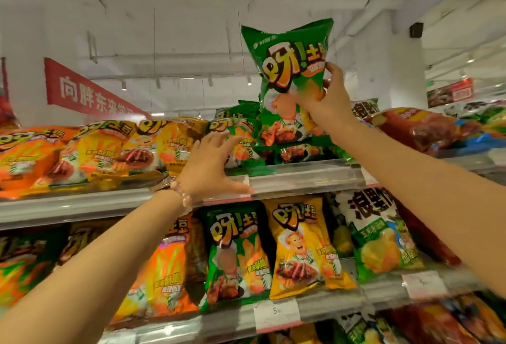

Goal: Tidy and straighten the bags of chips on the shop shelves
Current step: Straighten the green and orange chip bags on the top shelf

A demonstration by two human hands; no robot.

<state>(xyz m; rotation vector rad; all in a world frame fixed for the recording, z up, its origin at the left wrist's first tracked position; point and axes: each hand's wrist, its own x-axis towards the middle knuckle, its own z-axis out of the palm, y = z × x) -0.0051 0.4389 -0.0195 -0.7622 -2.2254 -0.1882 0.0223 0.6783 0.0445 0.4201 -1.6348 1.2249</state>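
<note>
Our right grip (324, 89) pinched a green bag (290, 70) upper centre; our left grip (212, 164) spread apart, thumb on the top shelf (301, 176) edge.

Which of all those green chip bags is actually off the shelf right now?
The green bag pinched in the right hand, held upright above the top shelf. The other green bags sit on the shelves.

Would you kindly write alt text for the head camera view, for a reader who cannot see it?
A person's right hand holds a green chip bag upright above the top shelf, while the open left hand reaches toward the green bags lying there. Orange and yellow bags lie to the left, with more bags standing on the shelf below.
</note>
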